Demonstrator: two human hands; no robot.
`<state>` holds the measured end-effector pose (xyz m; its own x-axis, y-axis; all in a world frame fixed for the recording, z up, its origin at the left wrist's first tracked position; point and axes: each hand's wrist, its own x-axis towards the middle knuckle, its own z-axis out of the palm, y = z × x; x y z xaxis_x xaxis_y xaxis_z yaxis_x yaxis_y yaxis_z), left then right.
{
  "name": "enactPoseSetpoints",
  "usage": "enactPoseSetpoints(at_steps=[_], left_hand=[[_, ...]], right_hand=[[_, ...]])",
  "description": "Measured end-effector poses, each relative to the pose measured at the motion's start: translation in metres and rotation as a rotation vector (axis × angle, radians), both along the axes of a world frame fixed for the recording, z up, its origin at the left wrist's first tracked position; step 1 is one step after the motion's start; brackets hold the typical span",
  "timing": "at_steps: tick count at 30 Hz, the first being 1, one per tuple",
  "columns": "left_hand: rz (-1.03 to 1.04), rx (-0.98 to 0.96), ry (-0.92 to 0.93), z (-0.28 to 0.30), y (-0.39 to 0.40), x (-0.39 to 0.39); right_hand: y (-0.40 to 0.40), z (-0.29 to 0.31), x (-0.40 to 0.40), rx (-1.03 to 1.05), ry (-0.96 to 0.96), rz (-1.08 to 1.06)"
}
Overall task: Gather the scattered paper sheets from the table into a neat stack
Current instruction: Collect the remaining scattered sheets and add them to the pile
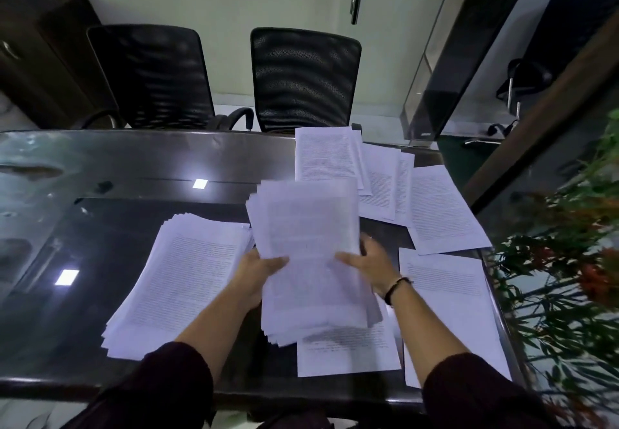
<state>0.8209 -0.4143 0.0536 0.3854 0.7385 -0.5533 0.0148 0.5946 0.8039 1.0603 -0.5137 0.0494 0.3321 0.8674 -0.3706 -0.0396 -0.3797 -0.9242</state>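
Note:
Both hands hold a thick bundle of printed sheets (310, 254) lifted above the dark glass table (117, 174). My left hand (256, 272) grips its left edge and my right hand (371, 266) its right edge. A loose stack of sheets (182, 281) lies on the table to the left of the bundle. Single sheets lie scattered to the right: one under the bundle near the front edge (348, 351), one at the front right (452, 308), one further back on the right (442, 210), and several overlapping at the far edge (326, 155).
Two black mesh office chairs (304, 76) stand behind the table's far edge. A plant with green leaves and orange flowers (569, 261) crowds the table's right side. A dark cabinet (37, 60) stands at the far left. Ceiling lights reflect off the glass.

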Motion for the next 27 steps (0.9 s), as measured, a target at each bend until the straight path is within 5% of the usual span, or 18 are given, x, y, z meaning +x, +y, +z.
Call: enactPoseSetpoints(at_steps=[8,13,21,27], left_hand=[[0.06,0.167,-0.345,0.089,0.025,0.021],[-0.111,0.315,-0.306,0.112,0.012,0.037],[-0.082,0.384,-0.277,0.135,0.01,0.048],[0.129,0.258,-0.166,0.098,0.014,0.023]], right_hand=[[-0.03,0.008,-0.002,0.143,0.648,-0.139],[-0.021,0.028,-0.03,0.322,0.963,-0.189],[-0.014,0.043,-0.022,0.402,0.877,-0.183],[-0.027,0.026,0.003,0.063,0.396,-0.304]])
